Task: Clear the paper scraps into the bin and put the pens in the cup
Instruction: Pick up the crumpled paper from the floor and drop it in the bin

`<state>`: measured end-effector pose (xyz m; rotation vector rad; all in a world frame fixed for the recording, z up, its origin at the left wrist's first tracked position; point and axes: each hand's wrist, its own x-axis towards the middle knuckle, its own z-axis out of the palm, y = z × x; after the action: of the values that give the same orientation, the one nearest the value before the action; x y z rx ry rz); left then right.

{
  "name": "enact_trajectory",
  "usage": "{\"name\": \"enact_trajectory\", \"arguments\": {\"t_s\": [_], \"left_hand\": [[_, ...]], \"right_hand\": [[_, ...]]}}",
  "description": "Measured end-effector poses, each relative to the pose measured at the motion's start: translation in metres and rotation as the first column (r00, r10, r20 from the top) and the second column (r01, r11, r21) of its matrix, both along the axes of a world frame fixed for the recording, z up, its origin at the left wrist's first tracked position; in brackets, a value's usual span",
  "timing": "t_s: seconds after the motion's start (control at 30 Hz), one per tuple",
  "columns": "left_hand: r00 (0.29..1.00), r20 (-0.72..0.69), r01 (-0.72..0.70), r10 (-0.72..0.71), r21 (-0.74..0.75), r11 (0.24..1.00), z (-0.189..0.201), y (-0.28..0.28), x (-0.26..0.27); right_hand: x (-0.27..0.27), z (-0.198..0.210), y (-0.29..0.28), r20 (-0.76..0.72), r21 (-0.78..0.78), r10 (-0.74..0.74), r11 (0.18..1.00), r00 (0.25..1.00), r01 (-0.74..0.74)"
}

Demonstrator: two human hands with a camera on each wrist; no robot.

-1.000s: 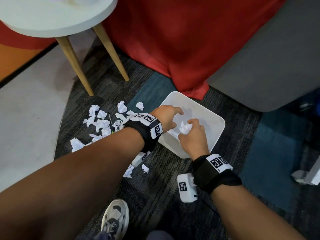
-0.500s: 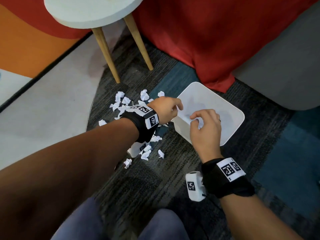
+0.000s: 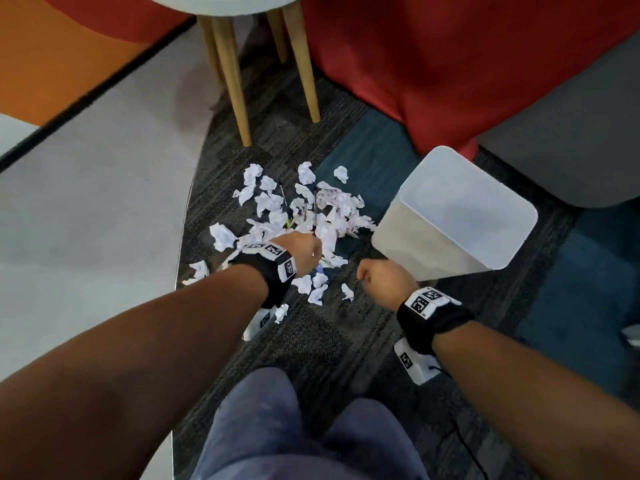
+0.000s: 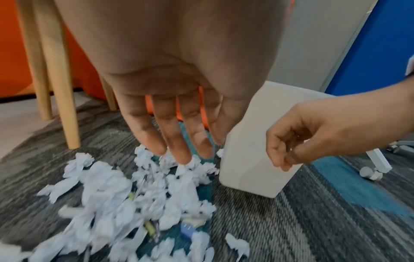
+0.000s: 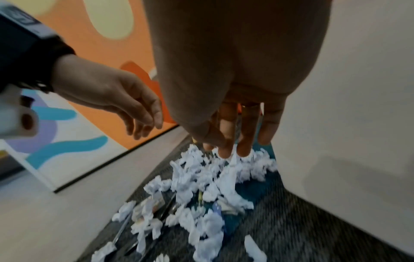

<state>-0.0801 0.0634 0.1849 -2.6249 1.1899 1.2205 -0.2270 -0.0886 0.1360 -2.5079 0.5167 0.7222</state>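
Both hands are down at floor level, over the mess. The left hand point(image 3: 304, 249) hangs palm-down with fingers point(image 4: 177, 141) straight and spread, tips just above or brushing the paper scraps point(image 3: 304, 209), holding nothing; it looks set to rake up a handful. The right hand point(image 3: 384, 277) hovers between the pile and the bin point(image 3: 450, 216), fingers loosely curled toward the thumb. From the left wrist view it seems empty, though I can't rule out a tiny scrap in the pinch.

The scraps sprawl across the carpet point(image 3: 346, 341), near its curved left edge, just left of the bin and in front of the table legs point(image 3: 235, 81). The bin stands upright right beside the pile, a short carry, which makes sense for repeated handfuls. Pens point(image 5: 165, 207) lie partly buried under the paper, so they're likely waiting until the scraps thin out. No cup is in view. Plenty of paper left: clearing looks well short of finished.
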Motion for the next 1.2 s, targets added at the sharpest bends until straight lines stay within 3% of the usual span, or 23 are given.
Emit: {"name": "enact_trajectory", "arguments": {"t_s": [0.17, 0.3, 0.5, 0.67, 0.77, 0.87, 1.03, 1.2], "left_hand": [[0.994, -0.091, -0.052, 0.056, 0.040, 0.998, -0.055, 0.069, 0.023], [0.981, -0.162, -0.112, 0.108, -0.013, 0.994, -0.096, 0.107, 0.020], [0.975, -0.203, -0.085, 0.089, 0.027, 0.996, -0.145, 0.110, 0.008], [0.987, -0.161, -0.013, 0.021, 0.053, 0.999, -0.195, 0.086, -0.014], [0.982, -0.183, 0.055, -0.054, 0.000, 0.999, -0.214, 0.060, -0.034], [0.980, -0.131, 0.146, -0.152, -0.049, 0.988, -0.225, 0.035, -0.054], [0.992, 0.001, 0.129, -0.129, -0.009, 0.992, -0.233, 0.013, -0.073], [0.993, -0.031, 0.119, -0.117, 0.087, 0.989, -0.229, 0.003, -0.070]], "right_hand": [[0.019, -0.044, 0.048, -0.281, -0.021, 0.012, 1.000, 0.960, -0.019], [0.030, -0.055, 0.069, -0.355, -0.024, -0.079, 0.997, 0.932, 0.075], [0.018, -0.082, 0.066, -0.317, -0.028, -0.150, 0.988, 0.936, 0.149], [0.009, -0.150, 0.053, -0.254, -0.045, -0.143, 0.990, 0.957, 0.136], [0.001, -0.181, 0.047, -0.171, -0.063, -0.174, 0.984, 0.970, 0.165], [-0.007, -0.203, 0.040, -0.133, -0.070, -0.101, 0.993, 0.986, 0.093], [-0.015, -0.211, 0.031, -0.074, -0.093, 0.005, 0.996, 0.997, -0.012], [-0.013, -0.193, 0.021, -0.035, -0.022, -0.071, 0.997, 0.997, 0.070]]}}
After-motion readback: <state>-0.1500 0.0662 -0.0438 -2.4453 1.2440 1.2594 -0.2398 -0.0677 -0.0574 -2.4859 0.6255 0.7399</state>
